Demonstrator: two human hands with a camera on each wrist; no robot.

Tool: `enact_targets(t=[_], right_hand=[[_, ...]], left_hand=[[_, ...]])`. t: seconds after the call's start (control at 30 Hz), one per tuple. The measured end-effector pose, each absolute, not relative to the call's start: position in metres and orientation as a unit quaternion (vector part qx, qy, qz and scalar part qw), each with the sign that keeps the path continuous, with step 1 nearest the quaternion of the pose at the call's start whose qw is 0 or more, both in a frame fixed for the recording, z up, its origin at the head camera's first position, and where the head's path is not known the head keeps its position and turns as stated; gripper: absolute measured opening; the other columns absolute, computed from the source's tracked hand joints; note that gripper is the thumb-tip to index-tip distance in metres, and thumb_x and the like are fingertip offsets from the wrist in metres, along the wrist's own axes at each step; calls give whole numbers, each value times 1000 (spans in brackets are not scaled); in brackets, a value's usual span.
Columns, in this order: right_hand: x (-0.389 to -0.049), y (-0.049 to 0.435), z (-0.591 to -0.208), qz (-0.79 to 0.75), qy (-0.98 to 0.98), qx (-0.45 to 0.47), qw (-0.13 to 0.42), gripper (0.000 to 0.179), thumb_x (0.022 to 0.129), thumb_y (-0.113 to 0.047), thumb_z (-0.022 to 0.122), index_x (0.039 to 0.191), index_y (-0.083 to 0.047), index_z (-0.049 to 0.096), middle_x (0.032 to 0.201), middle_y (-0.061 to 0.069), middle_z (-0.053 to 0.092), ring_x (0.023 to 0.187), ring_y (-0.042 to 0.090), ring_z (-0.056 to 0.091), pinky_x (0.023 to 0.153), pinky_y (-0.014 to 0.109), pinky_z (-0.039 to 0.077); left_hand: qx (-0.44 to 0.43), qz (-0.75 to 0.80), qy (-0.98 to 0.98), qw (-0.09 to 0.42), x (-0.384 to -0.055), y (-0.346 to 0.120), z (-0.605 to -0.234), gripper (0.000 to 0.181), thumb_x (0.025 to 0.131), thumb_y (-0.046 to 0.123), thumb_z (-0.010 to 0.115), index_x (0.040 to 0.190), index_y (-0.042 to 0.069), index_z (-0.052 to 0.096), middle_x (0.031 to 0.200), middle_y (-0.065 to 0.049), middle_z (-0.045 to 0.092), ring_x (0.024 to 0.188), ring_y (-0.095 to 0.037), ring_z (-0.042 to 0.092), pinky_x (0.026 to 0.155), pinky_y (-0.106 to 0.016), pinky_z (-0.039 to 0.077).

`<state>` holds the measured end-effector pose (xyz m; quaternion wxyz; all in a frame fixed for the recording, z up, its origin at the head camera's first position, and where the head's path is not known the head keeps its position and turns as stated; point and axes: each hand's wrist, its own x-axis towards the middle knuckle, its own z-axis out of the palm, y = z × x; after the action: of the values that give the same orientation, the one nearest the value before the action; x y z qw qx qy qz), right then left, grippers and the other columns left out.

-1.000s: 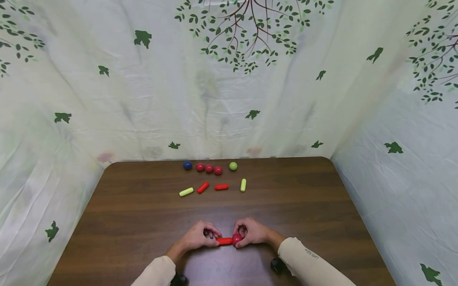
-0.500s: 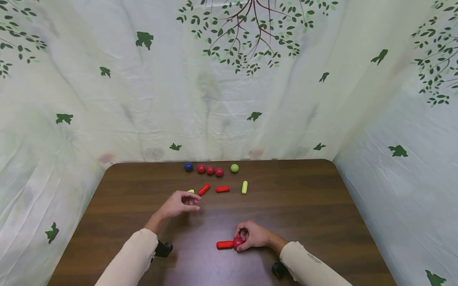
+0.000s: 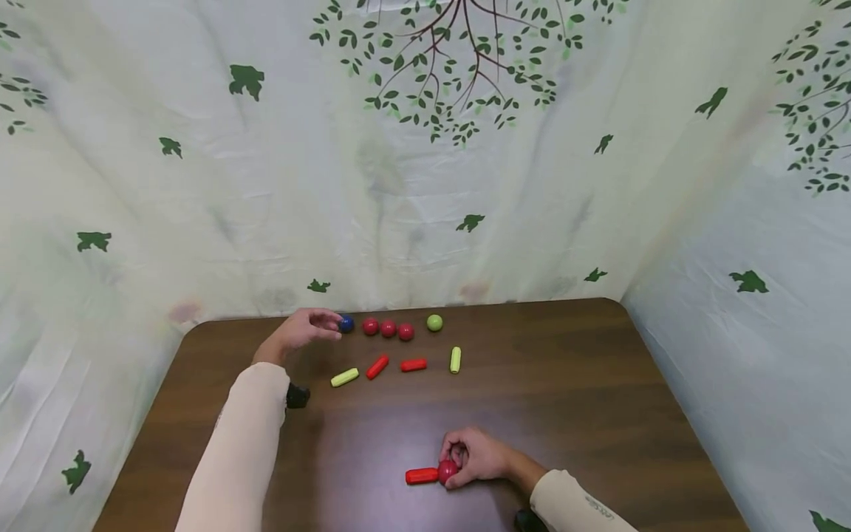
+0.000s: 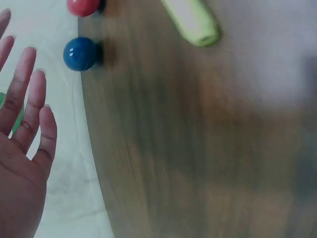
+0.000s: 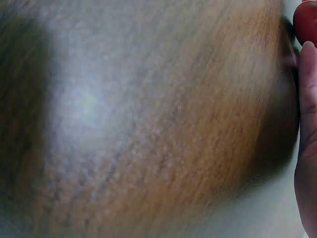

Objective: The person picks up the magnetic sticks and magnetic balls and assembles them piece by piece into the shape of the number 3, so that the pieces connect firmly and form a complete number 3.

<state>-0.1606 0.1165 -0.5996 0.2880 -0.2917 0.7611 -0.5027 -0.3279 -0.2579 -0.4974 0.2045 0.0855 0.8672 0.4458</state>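
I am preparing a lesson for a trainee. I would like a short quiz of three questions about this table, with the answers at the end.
1. How many red rods are on the table?
2. True or false: the right hand has a green ball in its grip.
3. Which ball is nearest to the left hand: a) green, b) blue, c) red?

Key:
1. Three.
2. False; it holds a red ball.
3. b) the blue ball.
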Motion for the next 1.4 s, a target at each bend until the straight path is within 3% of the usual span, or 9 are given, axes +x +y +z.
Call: enact_targets(t=[0.17, 0.53, 0.8, 1.07, 1.4], right_hand=[[-153, 116, -598, -513, 752, -289, 297, 26, 72, -9, 84, 91, -11, 65, 69, -6, 53, 62, -3, 47, 55, 14, 41], [-144, 112, -596, -524, 739, -302, 298, 27, 72, -8, 84, 92, -9, 65, 70, -6, 52, 62, -3, 47, 54, 13, 41], [-146, 110, -600, -508, 749, -307, 294, 27, 73, -10, 84, 92, -13, 65, 71, -12, 51, 62, -5, 47, 54, 13, 42], [-151, 110, -601, -514, 746, -298, 300, 27, 72, -9, 84, 92, -11, 65, 70, -12, 51, 62, -5, 47, 54, 13, 41], [-161, 118, -603, -520, 750, -281, 297, 27, 72, -8, 83, 92, -10, 65, 72, -8, 52, 65, -2, 47, 57, 14, 41]], left_hand=[[72, 447, 869, 198, -333, -258, -502, 46, 89, 13, 67, 130, -3, 54, 129, -25, 54, 115, -35, 52, 101, -53, 36], [43, 423, 891, 160, -336, -257, -528, 45, 85, 8, 71, 128, 2, 59, 128, -23, 55, 89, -29, 61, 83, -40, 44], [50, 356, 923, 138, -339, -254, -537, 37, 86, 6, 68, 122, 1, 62, 133, -28, 50, 123, -44, 43, 102, -56, 32], [33, 313, 938, 145, -341, -256, -545, 30, 88, 11, 68, 117, 7, 64, 129, -27, 52, 117, -44, 45, 100, -57, 35], [76, 323, 929, 164, -344, -254, -539, 41, 89, 19, 69, 126, 3, 59, 129, -24, 55, 121, -43, 45, 98, -56, 37]])
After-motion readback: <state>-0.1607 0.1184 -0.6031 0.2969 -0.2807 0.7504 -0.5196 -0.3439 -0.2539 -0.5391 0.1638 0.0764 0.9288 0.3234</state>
